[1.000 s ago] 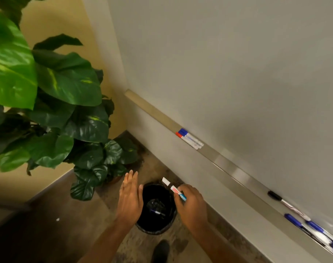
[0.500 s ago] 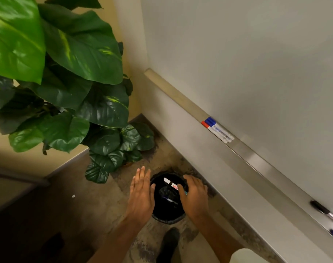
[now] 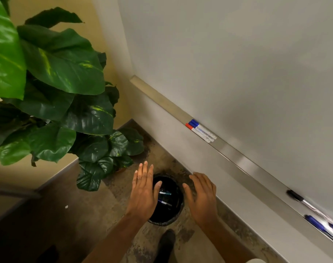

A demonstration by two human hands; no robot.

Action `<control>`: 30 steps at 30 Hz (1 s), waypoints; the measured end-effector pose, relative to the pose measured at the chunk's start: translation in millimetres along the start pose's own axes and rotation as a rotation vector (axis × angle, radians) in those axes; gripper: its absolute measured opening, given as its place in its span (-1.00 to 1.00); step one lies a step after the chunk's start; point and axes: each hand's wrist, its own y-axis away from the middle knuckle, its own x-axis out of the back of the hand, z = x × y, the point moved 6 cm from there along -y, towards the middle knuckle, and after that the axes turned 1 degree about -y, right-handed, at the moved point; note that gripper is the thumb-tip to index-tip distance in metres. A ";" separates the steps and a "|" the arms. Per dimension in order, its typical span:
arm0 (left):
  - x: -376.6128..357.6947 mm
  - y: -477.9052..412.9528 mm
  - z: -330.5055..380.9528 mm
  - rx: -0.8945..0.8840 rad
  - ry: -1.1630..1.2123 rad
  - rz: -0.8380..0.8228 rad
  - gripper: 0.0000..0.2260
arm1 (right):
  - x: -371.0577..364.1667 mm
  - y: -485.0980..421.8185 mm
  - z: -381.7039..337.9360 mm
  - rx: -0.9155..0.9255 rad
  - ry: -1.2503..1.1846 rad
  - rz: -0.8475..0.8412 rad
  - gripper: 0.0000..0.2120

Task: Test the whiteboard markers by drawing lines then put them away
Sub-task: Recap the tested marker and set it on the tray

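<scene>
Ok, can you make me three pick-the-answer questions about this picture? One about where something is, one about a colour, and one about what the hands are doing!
1. Where is the round black bin?
A. on the floor between the hands
B. on the metal whiteboard tray
C. under the big green plant

2. What colour is the cap of the front marker in the left pair on the tray?
A. green
B. red
C. yellow

3. What are the two hands doing?
A. gripping markers
B. writing
C. open, holding nothing

Answers: 1 A, the bin sits between the left hand and right hand. 2 B, its cap is red. 3 C, the fingers are spread and empty.
</scene>
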 end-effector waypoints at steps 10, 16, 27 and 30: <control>0.1 -11.1 124.2 -0.233 0.010 -0.045 -0.39 | 92.7 13.5 37.3 -0.006 0.085 0.121 -0.61; -13.6 -8.5 200.1 -0.385 0.043 -0.090 -0.40 | 145.2 35.4 76.8 -0.122 0.143 0.155 -0.58; -56.4 11.5 328.5 -0.628 0.026 -0.219 -0.36 | 225.6 94.7 168.9 -0.315 0.292 0.235 -0.55; -69.9 18.7 354.6 -0.669 0.011 -0.254 -0.35 | 243.8 112.1 191.4 -0.360 0.335 0.252 -0.54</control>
